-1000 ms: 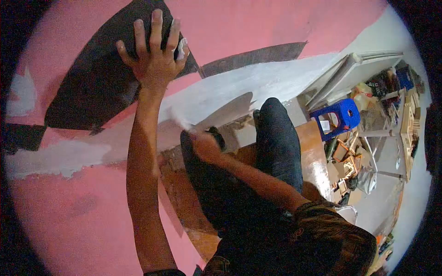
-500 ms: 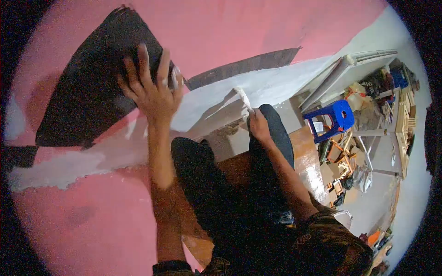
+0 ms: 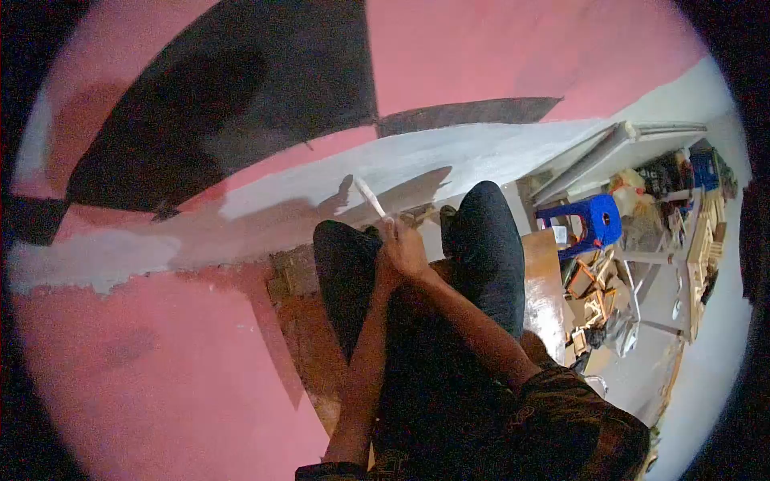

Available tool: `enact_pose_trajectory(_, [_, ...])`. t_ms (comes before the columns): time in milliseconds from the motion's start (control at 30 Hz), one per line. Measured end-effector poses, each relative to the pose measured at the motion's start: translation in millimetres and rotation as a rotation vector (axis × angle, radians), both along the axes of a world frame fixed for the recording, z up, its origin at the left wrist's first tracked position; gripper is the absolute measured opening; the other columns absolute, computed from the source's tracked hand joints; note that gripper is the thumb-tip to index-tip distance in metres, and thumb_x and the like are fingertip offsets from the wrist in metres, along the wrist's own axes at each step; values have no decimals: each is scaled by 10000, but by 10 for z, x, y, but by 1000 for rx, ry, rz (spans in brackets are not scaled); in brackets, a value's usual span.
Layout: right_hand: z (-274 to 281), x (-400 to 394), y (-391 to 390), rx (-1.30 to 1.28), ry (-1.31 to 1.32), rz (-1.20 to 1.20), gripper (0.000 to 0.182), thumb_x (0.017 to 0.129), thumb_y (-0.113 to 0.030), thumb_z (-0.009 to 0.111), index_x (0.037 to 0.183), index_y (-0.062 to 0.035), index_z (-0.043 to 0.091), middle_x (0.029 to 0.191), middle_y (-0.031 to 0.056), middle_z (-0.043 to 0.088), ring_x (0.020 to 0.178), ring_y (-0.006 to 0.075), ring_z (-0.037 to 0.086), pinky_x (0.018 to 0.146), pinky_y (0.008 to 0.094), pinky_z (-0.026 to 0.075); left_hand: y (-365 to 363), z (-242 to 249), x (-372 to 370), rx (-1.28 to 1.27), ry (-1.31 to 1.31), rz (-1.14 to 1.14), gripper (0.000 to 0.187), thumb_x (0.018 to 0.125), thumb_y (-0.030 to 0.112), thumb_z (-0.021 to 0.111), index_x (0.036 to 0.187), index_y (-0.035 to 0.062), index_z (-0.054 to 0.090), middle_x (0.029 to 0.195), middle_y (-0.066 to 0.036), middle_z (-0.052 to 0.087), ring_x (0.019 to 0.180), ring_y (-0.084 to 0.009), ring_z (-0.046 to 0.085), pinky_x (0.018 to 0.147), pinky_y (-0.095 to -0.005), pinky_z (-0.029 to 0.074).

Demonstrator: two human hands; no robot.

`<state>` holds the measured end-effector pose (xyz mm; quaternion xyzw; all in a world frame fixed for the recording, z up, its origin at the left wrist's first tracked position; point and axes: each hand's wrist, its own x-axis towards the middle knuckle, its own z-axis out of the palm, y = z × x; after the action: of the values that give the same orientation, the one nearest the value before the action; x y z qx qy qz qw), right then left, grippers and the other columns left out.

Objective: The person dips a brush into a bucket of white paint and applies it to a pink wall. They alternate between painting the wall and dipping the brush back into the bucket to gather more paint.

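My right hand (image 3: pixel 407 248) is shut on a white-coated brush (image 3: pixel 367 195), whose tip points up at the white painted band (image 3: pixel 289 200) on the pink wall (image 3: pixel 497 56). My left hand (image 3: pixel 382 276) has come down against the right hand, just above my knees in dark trousers (image 3: pixel 481 232). Its fingers are hidden, so its grip is unclear. A large black painted patch (image 3: pixel 241 96) fills the wall above the band. Neither hand touches the wall.
I sit on a glossy wooden table (image 3: pixel 549 280) close to the wall. To the right, lower down, stand a blue plastic stool (image 3: pixel 597 216), wooden frames and other clutter (image 3: pixel 597 297) on a grey floor. A white board (image 3: pixel 593 156) leans by the wall.
My left hand has left the black patch on the wall and dropped to meet my right hand. The right hand with the brush has moved left, towards the middle of the band.
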<state>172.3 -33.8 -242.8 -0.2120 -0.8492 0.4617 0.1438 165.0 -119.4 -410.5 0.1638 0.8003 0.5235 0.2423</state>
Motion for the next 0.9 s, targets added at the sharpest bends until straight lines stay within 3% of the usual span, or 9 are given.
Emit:
enact_pose_trajectory(100, [77, 134, 137, -144, 9, -124, 333, 974, -279, 375, 856, 10, 489, 573, 128, 473, 461, 294, 464, 476, 412, 393, 8, 52, 42, -80, 45, -152, 504, 857, 225, 529, 1269, -35, 403, 1053, -254, 563, 972, -408, 548, 794, -464, 459])
enact_pose_trajectory(200, [184, 96, 448, -258, -64, -320, 320, 969, -249, 374, 903, 34, 509, 733, 143, 519, 685, 210, 496, 637, 368, 412, 19, 690, 227, -224, 160, -274, 498, 837, 229, 546, 1242, -41, 443, 1044, -284, 552, 972, -437, 532, 811, -470, 451])
enact_pose_trajectory(300, [-123, -87, 463, -220, 188, -370, 373, 945, -286, 394, 1042, 48, 529, 814, 215, 558, 748, 313, 544, 696, 401, 428, 70, 585, 249, -107, 406, -134, 422, 835, 223, 547, 1170, -29, 500, 1033, -276, 561, 948, -430, 541, 825, -479, 443])
enact_pose_trajectory(433, [77, -141, 157, 45, -50, 22, 396, 928, -309, 426, 1024, 54, 551, 876, 249, 581, 825, 389, 571, 738, 427, 440, 89, 462, 85, -232, 307, -315, 357, 838, 215, 554, 1101, -24, 521, 951, -246, 586, 894, -407, 559, 807, -478, 436])
enact_pose_trajectory(567, [801, -36, 62, -7, -50, 322, 375, 921, -327, 419, 1023, 3, 564, 912, 247, 588, 831, 422, 566, 742, 479, 443, 169, 162, 114, 133, 596, -42, 330, 834, 225, 574, 1056, -16, 534, 882, -218, 597, 837, -378, 574, 778, -466, 440])
enact_pose_trajectory(633, [1015, -66, 185, 42, -59, 478, 361, 926, -325, 416, 1029, -17, 573, 917, 236, 590, 829, 415, 570, 737, 477, 449, 123, 415, 160, 176, 503, 13, 325, 832, 232, 586, 1047, -7, 539, 857, -196, 604, 812, -360, 580, 758, -458, 443])
enact_pose_trajectory(700, [1370, -62, 552, 123, -133, 695, 339, 935, -298, 436, 1023, -11, 595, 913, 221, 597, 843, 384, 587, 733, 432, 465, 38, 1326, 156, 84, 192, -17, 329, 829, 241, 600, 1053, 7, 541, 842, -167, 611, 792, -339, 583, 732, -446, 448])
enact_pose_trajectory(833, [1714, 84, 1449, 639, -159, 918, 246, 899, -197, 477, 1063, -48, 583, 951, 165, 599, 850, 339, 595, 742, 400, 489, 57, 1335, 205, 33, 315, 22, 332, 829, 242, 604, 1067, 19, 543, 835, -152, 625, 747, -299, 607, 692, -432, 463])
enact_pose_trajectory(900, [2006, 415, 1957, 899, -21, 972, 206, 861, -142, 494, 1021, -60, 595, 920, 138, 592, 858, 315, 583, 738, 390, 487, 71, 840, 173, 44, 588, 60, 318, 829, 228, 603, 1060, 17, 553, 840, -152, 631, 752, -288, 615, 681, -427, 466])
